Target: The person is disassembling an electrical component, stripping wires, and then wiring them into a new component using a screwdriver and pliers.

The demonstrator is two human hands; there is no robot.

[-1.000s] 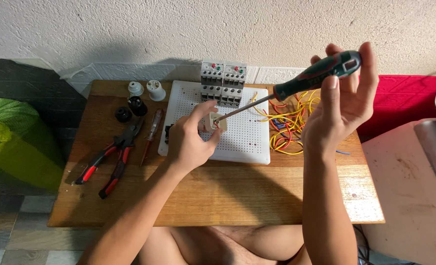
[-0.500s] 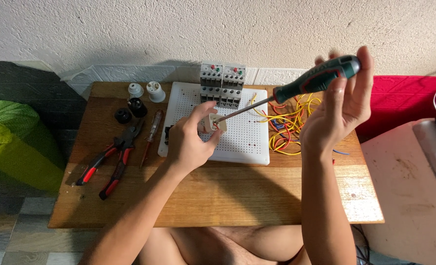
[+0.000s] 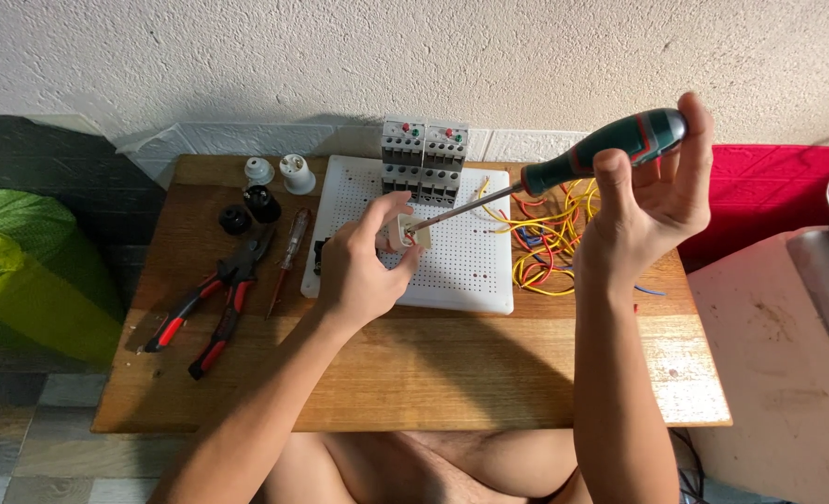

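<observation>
A small white part [image 3: 405, 231] is pinched in the left hand [image 3: 358, 271] above the white board [image 3: 452, 271] on the surface [image 3: 433, 373]. It looks light, hard and maybe easy to crack, so it is best held by its sides. The screwdriver [image 3: 564, 173] is gripped at its green handle by the right hand [image 3: 647, 201], tip touching the part.

No packages, signs or screens show. The only labelled things are two grey switch blocks [image 3: 424, 161] standing side by side at the back edge of the white pegboard [image 3: 452, 271], against the wall. Each carries small pale label patches on its face, too small to make out.
</observation>
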